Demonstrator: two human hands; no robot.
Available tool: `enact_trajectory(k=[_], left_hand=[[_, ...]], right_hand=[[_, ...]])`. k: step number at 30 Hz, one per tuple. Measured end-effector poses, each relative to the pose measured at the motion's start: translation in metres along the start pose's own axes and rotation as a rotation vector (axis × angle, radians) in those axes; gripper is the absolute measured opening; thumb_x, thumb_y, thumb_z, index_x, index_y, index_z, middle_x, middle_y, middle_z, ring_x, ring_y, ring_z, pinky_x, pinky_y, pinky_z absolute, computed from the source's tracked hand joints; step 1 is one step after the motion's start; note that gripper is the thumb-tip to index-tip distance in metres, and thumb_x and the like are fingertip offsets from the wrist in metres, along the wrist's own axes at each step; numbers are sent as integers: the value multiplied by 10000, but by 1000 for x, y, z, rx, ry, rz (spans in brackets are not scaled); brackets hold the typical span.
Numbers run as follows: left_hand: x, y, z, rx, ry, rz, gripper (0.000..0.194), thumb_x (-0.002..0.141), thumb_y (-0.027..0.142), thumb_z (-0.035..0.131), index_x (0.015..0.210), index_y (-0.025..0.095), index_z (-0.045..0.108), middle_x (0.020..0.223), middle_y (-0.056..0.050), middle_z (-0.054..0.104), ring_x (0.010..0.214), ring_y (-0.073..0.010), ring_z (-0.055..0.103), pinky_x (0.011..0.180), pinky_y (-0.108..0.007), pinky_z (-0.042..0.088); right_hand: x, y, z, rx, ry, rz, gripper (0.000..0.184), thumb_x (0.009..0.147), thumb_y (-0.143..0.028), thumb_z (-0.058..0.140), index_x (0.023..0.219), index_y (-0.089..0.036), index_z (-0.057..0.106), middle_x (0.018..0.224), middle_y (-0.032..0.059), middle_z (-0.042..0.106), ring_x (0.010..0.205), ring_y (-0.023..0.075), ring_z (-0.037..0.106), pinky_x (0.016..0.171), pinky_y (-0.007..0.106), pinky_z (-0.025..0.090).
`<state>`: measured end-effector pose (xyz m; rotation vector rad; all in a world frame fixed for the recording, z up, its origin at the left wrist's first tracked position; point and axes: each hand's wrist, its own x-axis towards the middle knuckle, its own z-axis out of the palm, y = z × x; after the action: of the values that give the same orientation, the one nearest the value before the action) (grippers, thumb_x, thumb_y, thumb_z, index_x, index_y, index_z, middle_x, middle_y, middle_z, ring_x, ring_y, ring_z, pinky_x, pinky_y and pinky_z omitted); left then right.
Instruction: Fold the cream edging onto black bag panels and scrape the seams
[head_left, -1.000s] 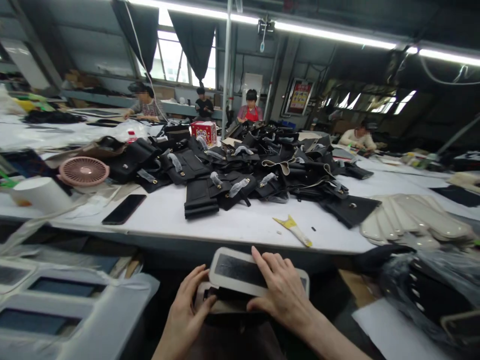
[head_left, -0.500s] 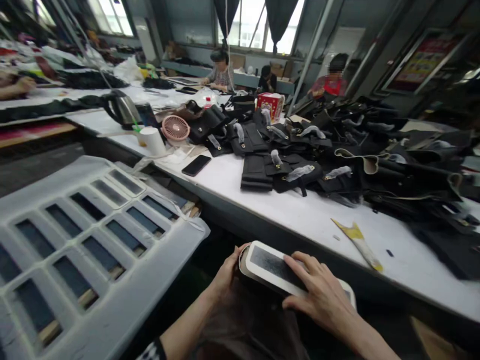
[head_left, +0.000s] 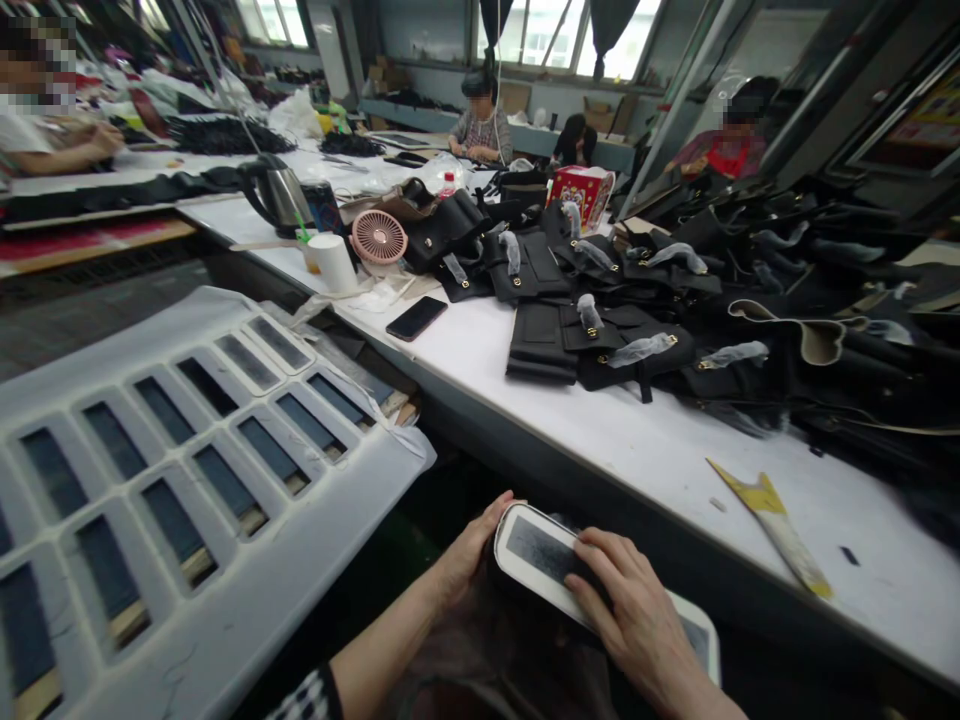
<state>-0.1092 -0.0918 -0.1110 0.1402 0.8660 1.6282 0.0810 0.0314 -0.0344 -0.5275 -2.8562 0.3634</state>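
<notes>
At the bottom centre I hold a flat white-rimmed panel (head_left: pixel 536 548) with a dark middle, resting over dark brown material (head_left: pixel 495 665) on my lap. My left hand (head_left: pixel 469 550) wraps round the panel's left end, fingers curled under it. My right hand (head_left: pixel 637 620) lies on top of the panel, fingers pressing on its dark face. Both hands sit below the front edge of a long white worktable (head_left: pixel 540 400).
A grey tray (head_left: pixel 187 470) with several dark-filled rectangular slots stands at my left. On the table lie a heap of black leather bag parts (head_left: pixel 675 300), a phone (head_left: pixel 416 318), a pink fan (head_left: pixel 379 236), a white cup (head_left: pixel 334 262), a kettle (head_left: pixel 271 195) and a yellow-tipped paper strip (head_left: pixel 772 520). Several people sit at far tables.
My view has swung left, bringing the slotted tray further in. Both hands keep their hold on the panel, the left now curled round its end.
</notes>
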Motion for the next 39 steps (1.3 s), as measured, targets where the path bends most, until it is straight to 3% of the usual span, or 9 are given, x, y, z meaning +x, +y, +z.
enact_trajectory(k=[4,8,11,14,17,23,28,34,39], left_hand=[[5,-4,-1,-46,62,-5,500,874,483,602,1275,185,608,1417,-83,514,1314,-277,443,1105,-347,310],[9,-13,-1,-184,206,-7,492,796,384,718,1243,204,619,1248,-77,644,1114,-253,603,985,-338,425],[5,-13,2,-222,103,-118,505,837,509,641,1198,156,643,1119,-121,696,987,-265,654,900,-355,466],[-2,-4,6,-196,-32,-247,629,857,622,538,1225,120,627,1093,-163,699,991,-303,655,898,-388,466],[-5,4,8,-195,-19,-277,622,858,608,549,1247,128,616,1079,-145,707,997,-295,652,907,-366,457],[-4,3,6,-252,-18,-198,526,883,511,581,1225,114,626,1139,-145,681,1038,-255,628,954,-323,428],[-4,-3,1,-240,-18,-140,488,882,458,601,1255,143,606,1270,-136,615,1130,-275,584,1031,-370,389],[-3,1,-4,-116,-18,-90,420,899,405,591,1246,171,616,1263,-118,624,1167,-269,557,1097,-410,324],[-6,6,2,-148,-42,-141,454,888,432,600,1255,165,611,1282,-130,613,1182,-291,555,1091,-431,336]], right_hand=[[7,-6,15,-46,35,-41,321,931,-294,524,1244,-224,552,1418,74,481,1284,290,430,993,470,440],[13,-5,20,-163,-17,-226,502,951,-208,460,1429,-343,392,1516,-73,366,1437,305,213,1065,535,359],[16,-3,16,-199,-75,-269,508,956,-230,460,1441,-358,376,1518,-109,341,1458,308,152,1087,557,328],[18,-1,13,-179,-115,-260,504,958,-227,449,1438,-363,380,1522,-114,322,1458,290,166,1095,558,330],[19,0,14,-152,-138,-240,497,961,-240,443,1434,-381,380,1518,-118,327,1455,280,187,1093,577,336],[20,-3,14,-106,-151,-199,454,976,-268,427,1416,-379,412,1506,-102,357,1444,271,226,1094,592,336],[23,-8,9,-38,-175,-182,448,965,-246,454,1393,-375,451,1486,-71,409,1427,264,272,1117,582,309],[24,-14,4,10,-181,-146,435,939,-218,485,1354,-347,502,1462,-50,456,1389,262,336,1131,577,282],[25,-20,4,5,-194,-128,604,888,-116,472,1404,-425,415,1457,-47,462,1351,296,366,1100,644,237]])
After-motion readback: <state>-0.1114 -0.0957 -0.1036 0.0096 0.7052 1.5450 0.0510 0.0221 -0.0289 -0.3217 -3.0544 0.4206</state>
